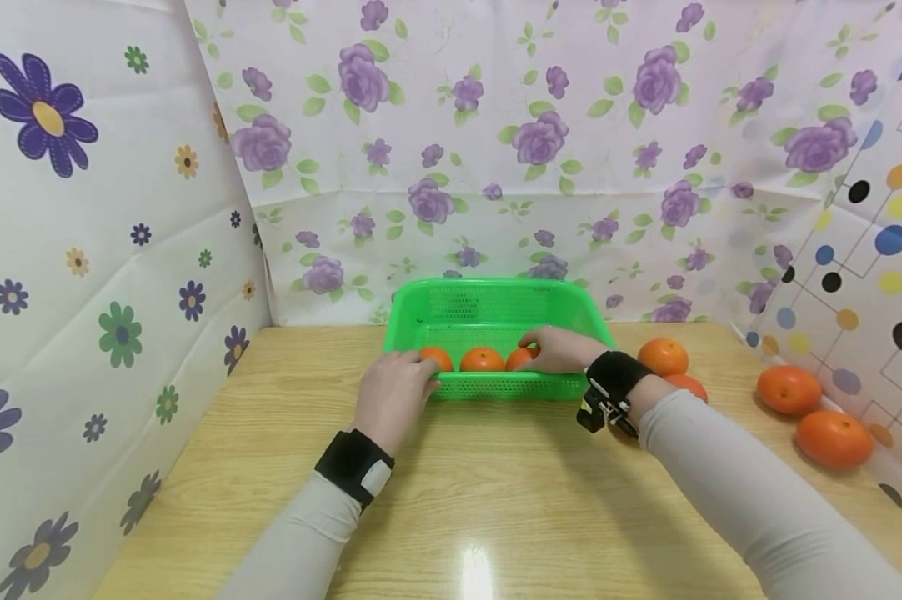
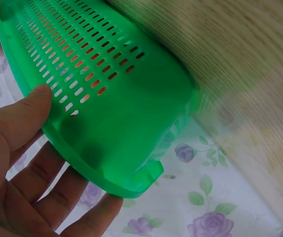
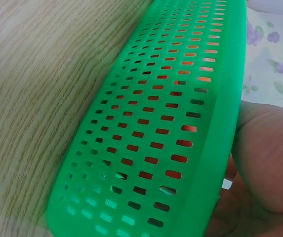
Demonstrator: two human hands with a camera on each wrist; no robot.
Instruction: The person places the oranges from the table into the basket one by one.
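Note:
A green plastic basket (image 1: 496,386) with slotted walls stands on the table. Three round orange fruits lie in a row along its near wall, the middle fruit (image 1: 483,360) in full view. At the near left corner my left hand (image 1: 394,392) grips the basket's rim; the left wrist view has the thumb (image 2: 35,106) on the outer wall and the fingers beyond the rim. My right hand (image 1: 563,350) reaches over the near rim and holds the rightmost fruit (image 1: 521,358) inside. From the right wrist, the basket wall hides its fingertips.
Several more orange fruits lie on the wooden table (image 1: 451,483) to the right, including one fruit (image 1: 663,357) beside the basket and another fruit (image 1: 834,439) farther right. The right forearm partly covers some. Patterned cloth walls (image 1: 451,167) enclose the back and sides.

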